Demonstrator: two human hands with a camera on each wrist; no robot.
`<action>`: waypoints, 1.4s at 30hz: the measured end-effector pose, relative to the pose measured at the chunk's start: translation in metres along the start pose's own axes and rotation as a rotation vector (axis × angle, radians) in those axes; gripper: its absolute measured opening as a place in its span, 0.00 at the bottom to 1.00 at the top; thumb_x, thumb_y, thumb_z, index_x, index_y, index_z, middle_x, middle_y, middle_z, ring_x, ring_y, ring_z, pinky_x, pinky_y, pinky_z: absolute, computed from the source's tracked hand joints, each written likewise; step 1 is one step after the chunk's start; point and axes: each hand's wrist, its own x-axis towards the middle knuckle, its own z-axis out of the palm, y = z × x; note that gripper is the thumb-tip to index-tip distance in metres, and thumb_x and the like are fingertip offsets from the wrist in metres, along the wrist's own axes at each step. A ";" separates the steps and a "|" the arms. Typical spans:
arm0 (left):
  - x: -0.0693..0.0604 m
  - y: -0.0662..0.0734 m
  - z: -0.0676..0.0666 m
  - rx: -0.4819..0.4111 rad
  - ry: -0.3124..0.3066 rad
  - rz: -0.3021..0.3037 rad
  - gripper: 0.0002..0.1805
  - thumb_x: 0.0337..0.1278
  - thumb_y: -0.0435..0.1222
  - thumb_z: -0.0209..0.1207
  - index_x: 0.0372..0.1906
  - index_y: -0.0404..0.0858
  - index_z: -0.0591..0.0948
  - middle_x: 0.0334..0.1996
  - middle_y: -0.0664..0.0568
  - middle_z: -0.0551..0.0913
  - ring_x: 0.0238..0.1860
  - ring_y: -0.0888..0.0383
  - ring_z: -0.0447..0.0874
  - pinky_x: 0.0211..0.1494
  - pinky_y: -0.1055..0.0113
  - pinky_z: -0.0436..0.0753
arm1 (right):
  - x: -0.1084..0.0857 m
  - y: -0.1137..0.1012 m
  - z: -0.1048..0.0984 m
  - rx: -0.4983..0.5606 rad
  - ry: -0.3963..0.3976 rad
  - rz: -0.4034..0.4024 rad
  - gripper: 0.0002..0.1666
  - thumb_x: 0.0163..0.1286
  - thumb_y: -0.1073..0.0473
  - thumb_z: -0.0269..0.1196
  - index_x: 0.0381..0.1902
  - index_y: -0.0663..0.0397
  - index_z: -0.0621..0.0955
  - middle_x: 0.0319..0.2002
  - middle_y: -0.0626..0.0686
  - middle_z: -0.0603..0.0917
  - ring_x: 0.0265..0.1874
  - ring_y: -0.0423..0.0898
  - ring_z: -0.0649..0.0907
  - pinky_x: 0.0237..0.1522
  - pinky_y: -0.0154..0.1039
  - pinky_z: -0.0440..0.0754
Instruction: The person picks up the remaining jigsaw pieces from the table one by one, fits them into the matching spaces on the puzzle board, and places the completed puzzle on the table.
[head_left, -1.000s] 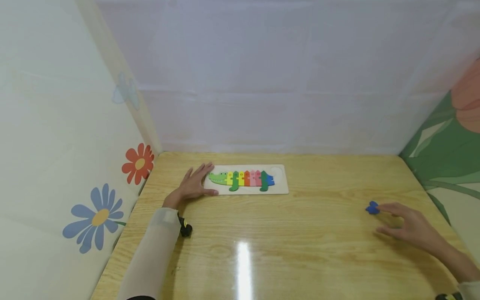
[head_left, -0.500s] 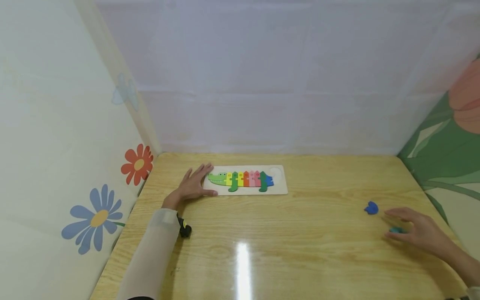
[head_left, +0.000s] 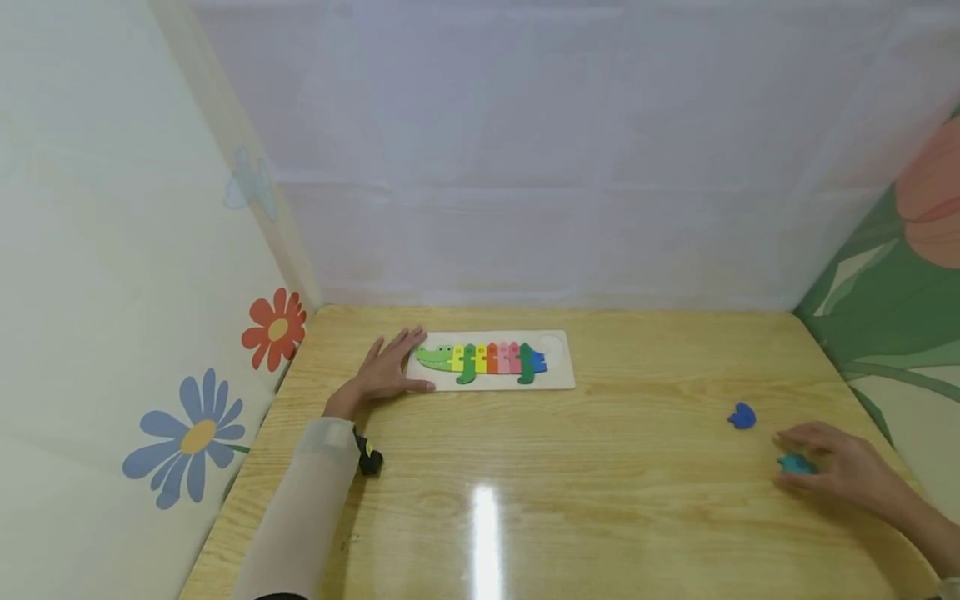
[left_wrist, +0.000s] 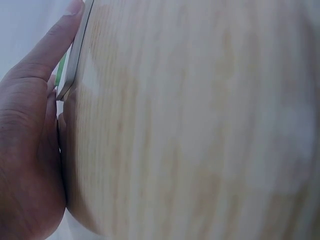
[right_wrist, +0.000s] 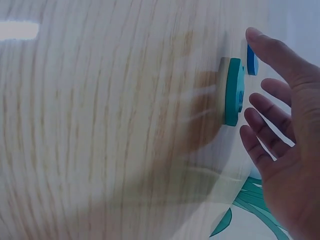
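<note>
A white puzzle board (head_left: 561, 375) lies at the back of the table, holding a crocodile puzzle (head_left: 491, 358) of several coloured pieces. My left hand (head_left: 382, 367) rests at the board's left end, its fingers straight, with the thumb along the near edge; the left wrist view shows the thumb against that board edge (left_wrist: 76, 56). On the right, my right hand (head_left: 843, 467) hovers around a teal puzzle piece (head_left: 795, 463), thumb and fingers spread. The right wrist view shows the teal piece (right_wrist: 232, 92) lying on the table, apart from the fingers. A dark blue puzzle piece (head_left: 742, 416) lies just beyond.
The wooden table (head_left: 630, 500) reflects a bright strip of light. A white cloth wall (head_left: 525, 167) stands behind it. Flower-printed cloths border the left (head_left: 97, 292) and right sides. A black wrist device (head_left: 369, 458) sits by the left sleeve.
My right hand has drawn back from the dark blue piece toward the near right, to the teal piece, which was hidden a second ago. My left hand and the board stay put.
</note>
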 end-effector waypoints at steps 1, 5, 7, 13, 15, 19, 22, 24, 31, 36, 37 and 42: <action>0.000 0.000 0.000 0.000 0.002 0.001 0.63 0.56 0.62 0.72 0.87 0.39 0.53 0.87 0.43 0.48 0.87 0.40 0.38 0.82 0.35 0.31 | 0.000 0.001 0.000 -0.011 -0.004 0.006 0.40 0.29 0.60 0.90 0.45 0.63 0.88 0.45 0.32 0.84 0.44 0.17 0.75 0.43 0.11 0.69; 0.000 0.000 0.000 -0.003 0.006 0.002 0.63 0.56 0.62 0.72 0.86 0.39 0.53 0.87 0.43 0.48 0.87 0.40 0.38 0.82 0.35 0.31 | -0.002 0.002 0.000 -0.059 -0.033 0.052 0.38 0.31 0.56 0.91 0.44 0.61 0.90 0.42 0.48 0.87 0.46 0.14 0.70 0.43 0.10 0.65; 0.000 -0.001 0.000 0.000 0.003 0.000 0.63 0.55 0.62 0.72 0.87 0.40 0.53 0.87 0.43 0.48 0.87 0.41 0.38 0.83 0.36 0.31 | -0.004 0.002 -0.001 -0.065 -0.052 0.078 0.37 0.32 0.56 0.91 0.44 0.61 0.90 0.41 0.55 0.87 0.46 0.13 0.68 0.43 0.10 0.64; 0.000 0.000 0.000 0.004 0.004 0.004 0.64 0.54 0.64 0.71 0.87 0.40 0.53 0.87 0.43 0.48 0.87 0.41 0.39 0.83 0.36 0.32 | -0.007 0.002 0.000 -0.066 -0.063 0.128 0.35 0.35 0.56 0.90 0.44 0.60 0.89 0.40 0.60 0.87 0.41 0.16 0.72 0.37 0.17 0.72; 0.000 0.000 0.000 0.004 0.008 0.006 0.64 0.55 0.64 0.72 0.86 0.40 0.53 0.87 0.43 0.48 0.87 0.40 0.39 0.83 0.35 0.32 | -0.008 0.002 0.000 -0.066 -0.061 0.132 0.34 0.35 0.57 0.90 0.43 0.59 0.89 0.40 0.59 0.87 0.39 0.18 0.73 0.34 0.20 0.74; 0.001 0.001 0.000 0.008 0.016 0.009 0.62 0.56 0.62 0.72 0.86 0.38 0.54 0.86 0.42 0.49 0.86 0.39 0.40 0.82 0.34 0.33 | -0.009 0.002 0.000 -0.068 -0.061 0.141 0.33 0.35 0.57 0.90 0.43 0.59 0.89 0.39 0.58 0.87 0.38 0.18 0.74 0.34 0.21 0.75; 0.001 0.000 0.000 0.013 0.016 0.006 0.62 0.56 0.61 0.72 0.86 0.38 0.54 0.86 0.42 0.49 0.86 0.39 0.39 0.82 0.34 0.33 | -0.010 0.004 0.000 -0.072 -0.067 0.149 0.33 0.36 0.57 0.90 0.43 0.59 0.90 0.39 0.57 0.86 0.38 0.17 0.73 0.33 0.22 0.75; 0.002 0.000 0.000 0.013 0.016 0.005 0.62 0.56 0.61 0.72 0.86 0.38 0.54 0.86 0.42 0.49 0.86 0.39 0.39 0.82 0.34 0.33 | -0.010 0.005 0.000 -0.074 -0.073 0.158 0.33 0.37 0.56 0.90 0.43 0.59 0.90 0.39 0.57 0.86 0.39 0.17 0.72 0.33 0.23 0.75; 0.001 0.000 0.001 0.004 0.016 0.008 0.63 0.56 0.61 0.73 0.86 0.38 0.54 0.86 0.42 0.49 0.86 0.39 0.39 0.82 0.34 0.32 | -0.012 0.007 0.002 -0.080 -0.078 0.203 0.33 0.39 0.53 0.90 0.44 0.59 0.90 0.39 0.55 0.87 0.39 0.15 0.70 0.33 0.24 0.75; 0.000 -0.001 0.002 0.001 0.018 0.012 0.62 0.56 0.61 0.73 0.86 0.38 0.54 0.86 0.42 0.49 0.86 0.40 0.39 0.82 0.34 0.32 | -0.014 0.008 0.004 -0.081 -0.055 0.167 0.31 0.38 0.54 0.90 0.42 0.56 0.90 0.37 0.49 0.86 0.38 0.15 0.71 0.32 0.23 0.75; -0.001 0.000 0.002 0.000 0.017 0.012 0.62 0.56 0.61 0.73 0.86 0.38 0.54 0.87 0.42 0.49 0.86 0.40 0.39 0.82 0.34 0.32 | -0.014 0.008 0.005 -0.082 -0.042 0.150 0.31 0.37 0.55 0.90 0.41 0.56 0.90 0.36 0.46 0.86 0.38 0.16 0.72 0.33 0.22 0.74; -0.002 0.001 0.001 -0.004 0.015 0.010 0.62 0.56 0.60 0.73 0.86 0.39 0.53 0.87 0.43 0.48 0.87 0.40 0.39 0.82 0.35 0.32 | -0.015 0.011 0.007 -0.068 -0.005 0.093 0.28 0.35 0.59 0.90 0.38 0.56 0.91 0.34 0.39 0.84 0.37 0.18 0.75 0.34 0.16 0.72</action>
